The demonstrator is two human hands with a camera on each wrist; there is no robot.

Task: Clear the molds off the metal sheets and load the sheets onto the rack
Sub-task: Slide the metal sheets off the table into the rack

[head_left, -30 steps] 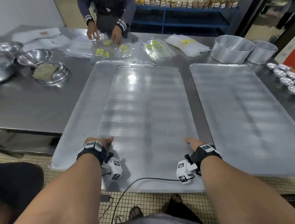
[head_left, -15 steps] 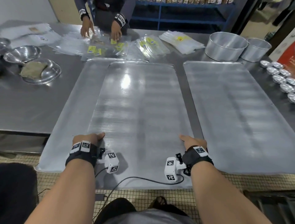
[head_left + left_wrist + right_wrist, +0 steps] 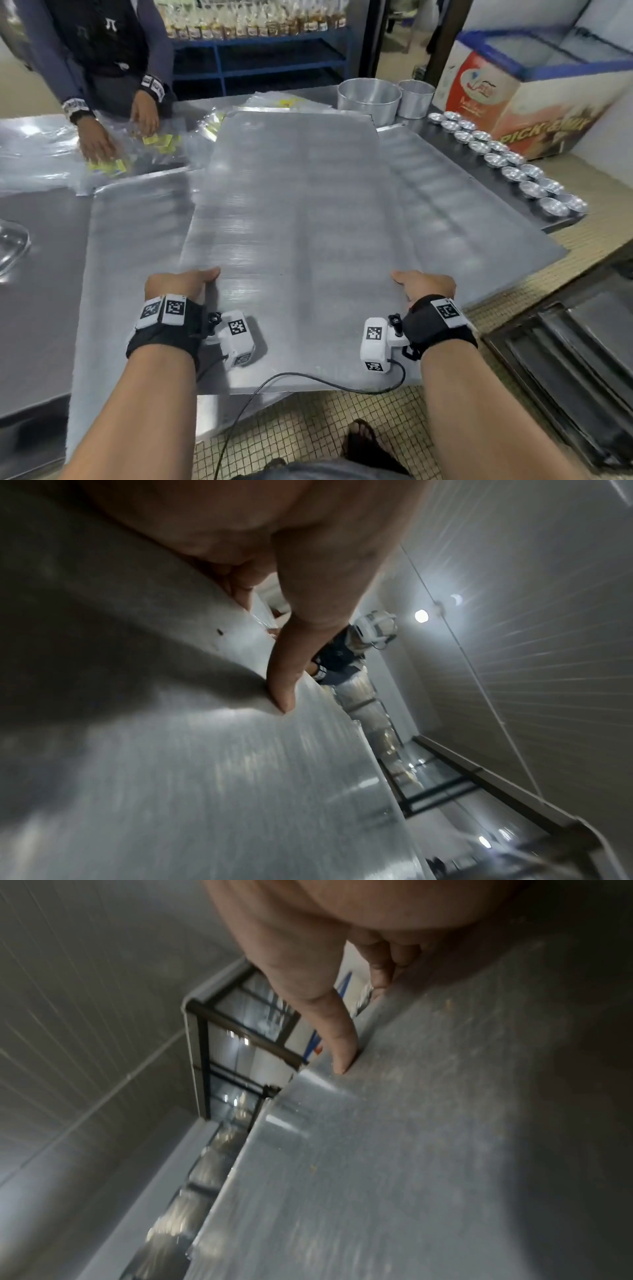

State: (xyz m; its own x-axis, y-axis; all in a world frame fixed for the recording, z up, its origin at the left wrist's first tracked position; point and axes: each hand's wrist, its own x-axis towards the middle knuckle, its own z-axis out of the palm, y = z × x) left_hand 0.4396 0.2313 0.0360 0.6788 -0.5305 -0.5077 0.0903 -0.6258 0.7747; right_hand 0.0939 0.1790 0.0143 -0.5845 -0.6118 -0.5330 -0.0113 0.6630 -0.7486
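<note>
A large bare metal sheet (image 3: 294, 222) is lifted and tilted above the table, turned toward the right. My left hand (image 3: 181, 282) grips its left edge, thumb on top (image 3: 284, 669), fingers curled underneath. My right hand (image 3: 423, 284) grips its right edge the same way, thumb lying on the sheet (image 3: 339, 1042). Two more sheets lie on the table, one at the left (image 3: 133, 240) and one at the right (image 3: 455, 212), partly under the held one. Small round metal molds (image 3: 507, 164) stand in rows along the table's right edge.
Another person (image 3: 99, 44) sorts plastic packets (image 3: 113, 161) at the table's far left. Two round metal pans (image 3: 370, 99) stand at the back. A chest freezer (image 3: 534, 92) stands to the right. Dark trays of a rack (image 3: 575, 363) are low at the right.
The sheet has come up off the table and swung to the right with both hands still on its edges. My view has turned right, bringing the freezer and rack into sight.
</note>
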